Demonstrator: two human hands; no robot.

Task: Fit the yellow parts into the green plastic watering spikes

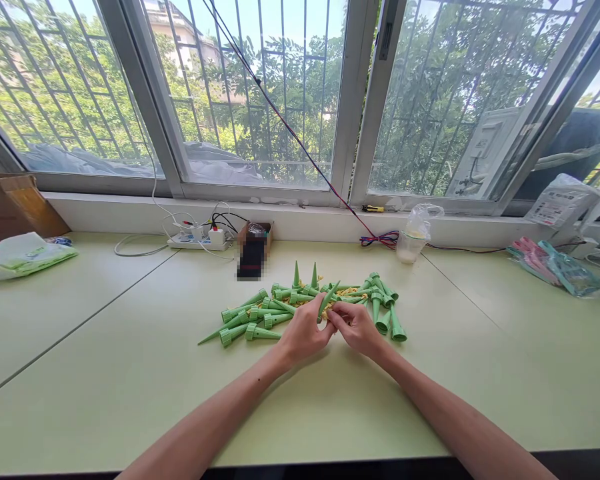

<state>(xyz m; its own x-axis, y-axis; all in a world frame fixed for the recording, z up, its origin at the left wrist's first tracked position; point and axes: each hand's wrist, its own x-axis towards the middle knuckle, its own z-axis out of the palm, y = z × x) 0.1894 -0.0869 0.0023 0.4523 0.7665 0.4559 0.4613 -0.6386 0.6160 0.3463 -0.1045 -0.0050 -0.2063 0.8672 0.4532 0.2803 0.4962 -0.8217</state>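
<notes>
My left hand (307, 327) is closed around a green plastic watering spike (329, 299), its tip pointing up and to the right. My right hand (356, 325) meets it at the spike's lower end, thumb and fingers pinched together. Whatever is between those fingers is too small or hidden to make out. Around both hands lies a pile of similar green spikes (265, 331), most on their sides, two standing upright at the back. Small yellow pieces (349, 291) are scattered among them, partly covered by the spikes and my hands.
Behind the pile are a small open box (266, 231), a white power strip (195, 240) with cables, and a plastic cup (411, 245) in a bag. Plastic packets (555, 267) lie at the right, a white-green packet (30, 255) and a cardboard box (20, 207) at the left.
</notes>
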